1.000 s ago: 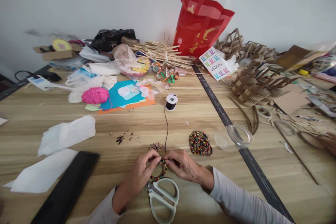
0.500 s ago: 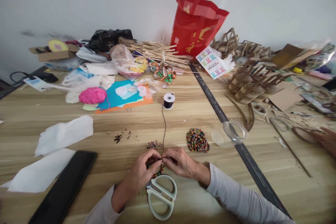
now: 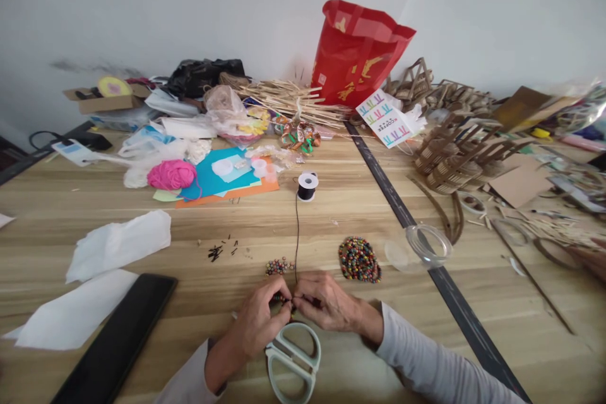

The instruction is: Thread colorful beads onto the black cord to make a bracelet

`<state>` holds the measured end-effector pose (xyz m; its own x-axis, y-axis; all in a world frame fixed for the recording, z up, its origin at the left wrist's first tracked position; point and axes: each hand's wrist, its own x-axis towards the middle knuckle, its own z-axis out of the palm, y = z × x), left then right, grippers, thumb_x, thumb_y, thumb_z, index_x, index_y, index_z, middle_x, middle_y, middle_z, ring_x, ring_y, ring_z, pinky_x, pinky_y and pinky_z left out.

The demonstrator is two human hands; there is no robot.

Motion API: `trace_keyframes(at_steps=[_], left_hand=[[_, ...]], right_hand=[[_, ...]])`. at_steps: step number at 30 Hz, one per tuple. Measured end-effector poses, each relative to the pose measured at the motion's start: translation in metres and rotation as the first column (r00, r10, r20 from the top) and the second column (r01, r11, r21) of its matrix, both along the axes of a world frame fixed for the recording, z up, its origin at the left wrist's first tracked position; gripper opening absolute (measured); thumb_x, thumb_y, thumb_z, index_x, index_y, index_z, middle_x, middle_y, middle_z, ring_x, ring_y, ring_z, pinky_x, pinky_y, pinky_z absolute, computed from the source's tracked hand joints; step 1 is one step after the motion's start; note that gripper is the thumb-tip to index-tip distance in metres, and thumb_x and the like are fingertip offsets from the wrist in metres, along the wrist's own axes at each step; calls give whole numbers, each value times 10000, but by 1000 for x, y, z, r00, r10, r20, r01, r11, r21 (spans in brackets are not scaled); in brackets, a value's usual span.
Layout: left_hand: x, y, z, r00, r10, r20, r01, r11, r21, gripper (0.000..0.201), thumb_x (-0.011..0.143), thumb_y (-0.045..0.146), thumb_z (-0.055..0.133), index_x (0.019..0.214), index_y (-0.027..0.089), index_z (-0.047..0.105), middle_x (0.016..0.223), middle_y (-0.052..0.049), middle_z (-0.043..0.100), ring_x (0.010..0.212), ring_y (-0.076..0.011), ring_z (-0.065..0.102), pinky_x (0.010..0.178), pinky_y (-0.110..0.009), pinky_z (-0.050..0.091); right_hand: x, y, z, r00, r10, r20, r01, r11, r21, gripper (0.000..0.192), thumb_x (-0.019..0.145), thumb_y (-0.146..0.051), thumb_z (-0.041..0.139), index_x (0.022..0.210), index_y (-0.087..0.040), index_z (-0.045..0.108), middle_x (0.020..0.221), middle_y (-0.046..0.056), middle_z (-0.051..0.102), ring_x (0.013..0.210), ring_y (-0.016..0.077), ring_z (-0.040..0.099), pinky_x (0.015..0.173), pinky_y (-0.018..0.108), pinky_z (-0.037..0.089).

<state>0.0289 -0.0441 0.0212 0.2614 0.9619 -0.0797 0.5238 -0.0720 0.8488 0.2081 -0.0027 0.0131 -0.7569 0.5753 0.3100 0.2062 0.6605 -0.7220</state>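
A tall, glossy red bag with gold figures (image 3: 348,53) stands at the upper centre, slightly right, with a white card printed "COFFEE" among coloured shapes (image 3: 382,117) tilted before it. Thin pale wooden strips (image 3: 288,100) lie heaped to its left. Small brown woven baskets with tall handles (image 3: 452,170) crowd the right. Left of centre, a bright pink yarn ball (image 3: 171,174) sits at a flat blue sheet's (image 3: 204,180) edge; a long, flat black slab (image 3: 122,334) lies lower left.
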Motion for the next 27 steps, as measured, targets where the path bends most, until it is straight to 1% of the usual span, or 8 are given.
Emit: trace_keyframes(at_steps=[6,15,20,22,25,27], left_hand=[[1,1,5,1000,-23,-8,23,1000,-18,42,693,150,465,677,177,492,703,-29,568,701,-195,544,665,-292,399],[0,1,3,999,-35,-1,35,998,-57,40,705,161,464,693,178,499,712,-27,567,708,-195,540,671,-297,396],[0,3,3,1000,-3,13,4,998,-59,48,716,174,482,688,173,520,702,-28,579,693,-188,542,660,-295,409],[-1,4,3,998,6,57,-1,996,-91,58,721,187,497,696,166,544,687,-28,587,675,-182,550,646,-286,423],[-3,6,4,993,-4,114,23,986,-163,109,719,205,541,780,145,609,710,-40,633,683,-181,580,652,-278,449],[-4,6,6,992,-23,126,46,982,-181,179,717,202,566,862,139,650,774,-54,678,729,-187,606,691,-278,463]], right_hand=[[0,0,-5,999,36,31,-35,999,-20,140,827,-133,439,698,-165,485,622,-16,473,562,96,407,521,214,300],[1,1,-5,1000,29,10,-28,996,-80,127,791,-114,438,681,-166,475,618,-24,455,545,90,383,507,206,291],[2,2,-5,999,-19,-28,14,986,-163,123,807,-127,476,690,-155,503,601,-35,440,530,77,368,506,195,287],[3,3,-5,998,-63,-30,55,975,-213,138,832,-170,491,701,-149,525,590,-36,436,525,77,370,498,192,285],[4,4,-5,991,-125,-49,105,950,-295,213,867,-264,494,704,-138,549,591,-28,446,538,80,383,499,193,286],[5,5,-4,987,-151,-62,120,929,-349,267,885,-320,479,711,-132,556,613,-17,468,565,86,400,515,194,301]])
